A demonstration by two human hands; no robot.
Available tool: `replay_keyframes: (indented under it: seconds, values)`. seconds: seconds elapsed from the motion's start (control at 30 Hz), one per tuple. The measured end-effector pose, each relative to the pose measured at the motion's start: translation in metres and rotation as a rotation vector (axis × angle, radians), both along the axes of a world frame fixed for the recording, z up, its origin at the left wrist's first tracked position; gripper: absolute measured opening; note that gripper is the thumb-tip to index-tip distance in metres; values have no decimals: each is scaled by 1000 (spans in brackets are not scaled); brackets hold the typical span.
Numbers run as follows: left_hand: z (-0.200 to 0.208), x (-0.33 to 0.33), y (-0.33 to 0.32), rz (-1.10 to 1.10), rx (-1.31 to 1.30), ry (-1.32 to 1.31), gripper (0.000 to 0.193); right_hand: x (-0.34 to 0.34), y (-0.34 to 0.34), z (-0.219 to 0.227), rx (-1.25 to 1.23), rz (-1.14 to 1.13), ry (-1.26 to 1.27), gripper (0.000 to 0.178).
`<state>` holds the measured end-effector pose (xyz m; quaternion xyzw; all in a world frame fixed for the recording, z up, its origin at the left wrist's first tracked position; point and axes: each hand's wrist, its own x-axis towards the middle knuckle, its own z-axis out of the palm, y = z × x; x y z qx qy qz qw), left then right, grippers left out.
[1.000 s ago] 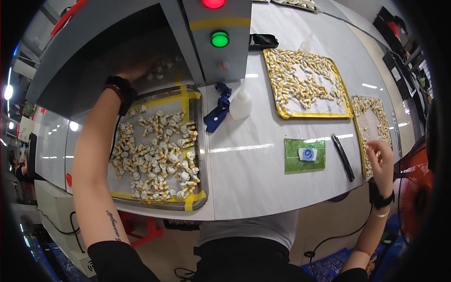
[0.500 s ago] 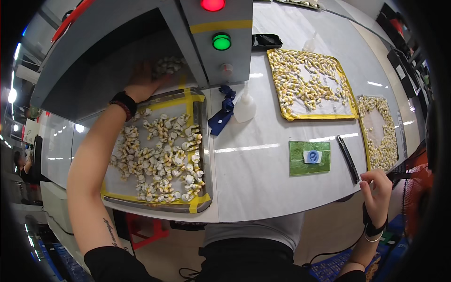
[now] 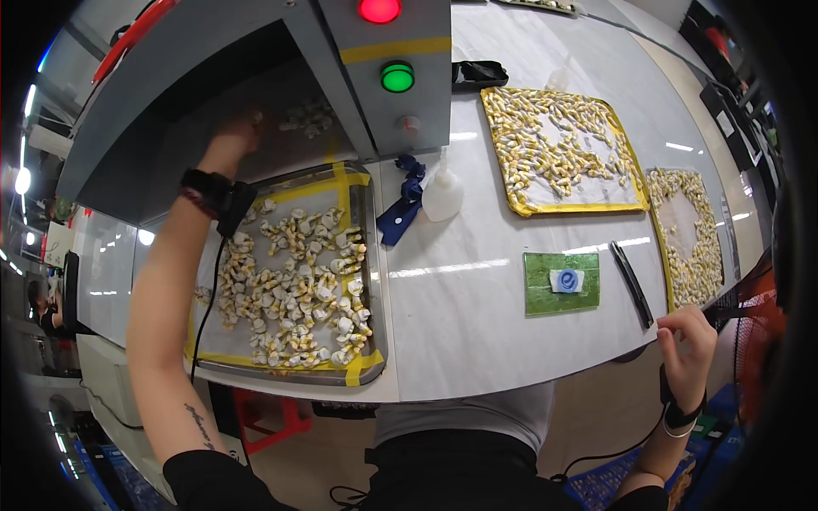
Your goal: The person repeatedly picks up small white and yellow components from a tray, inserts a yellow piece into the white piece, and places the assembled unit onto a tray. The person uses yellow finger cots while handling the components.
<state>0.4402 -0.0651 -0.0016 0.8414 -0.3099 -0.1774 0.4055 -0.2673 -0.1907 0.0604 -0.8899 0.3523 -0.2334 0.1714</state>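
Inside the dark opening of a grey machine [image 3: 394, 123], my left hand [image 3: 235, 136] has its fingers curled together; shadow hides what they hold, if anything. Beside it lies a small pile of whitish pieces [image 3: 308, 117]. A black box with a cord [image 3: 236, 210] is at my left wrist. Below my forearm is a metal tray [image 3: 379, 281] edged in yellow tape, bearing many small white-and-yellow pieces [image 3: 298, 289]. At the table's right edge my right hand [image 3: 688, 341] is pinched closed, near the lower end of black tweezers [image 3: 630, 285]. What sits in the pinch is too small to name.
A green square plate [image 3: 562, 302] with a blue ring on white lies mid-table. Two yellow-edged trays, one at the back [image 3: 584, 209] and one far right [image 3: 669, 281], carry similar pieces. A clear squeeze bottle [image 3: 442, 196] and dark blue cloth strap [image 3: 400, 217] are beside the machine.
My left hand has moved left, away from the whitish pile, and its fingers have curled in. The black box and cord at that wrist have come into view. My right hand has barely moved.
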Motion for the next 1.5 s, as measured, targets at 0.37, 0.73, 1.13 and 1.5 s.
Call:
replay_keyframes:
  seconds: [0.37, 0.73, 1.13, 1.5]
  values:
    - [92, -318, 2, -598, 85, 1206, 30, 3, 16, 5, 25, 115, -108, 11]
    - [30, -397, -17, -1267, 247, -222, 30, 35, -11, -2, 48, 261, 76, 12]
    - [35, -382, -8, -1049, 205, -201, 37, 64, -124, -12, -98, 234, 188, 12]
    - [102, -384, 19, -942, 121, -156, 13, 86, -181, -50, -68, 127, 393, 7]
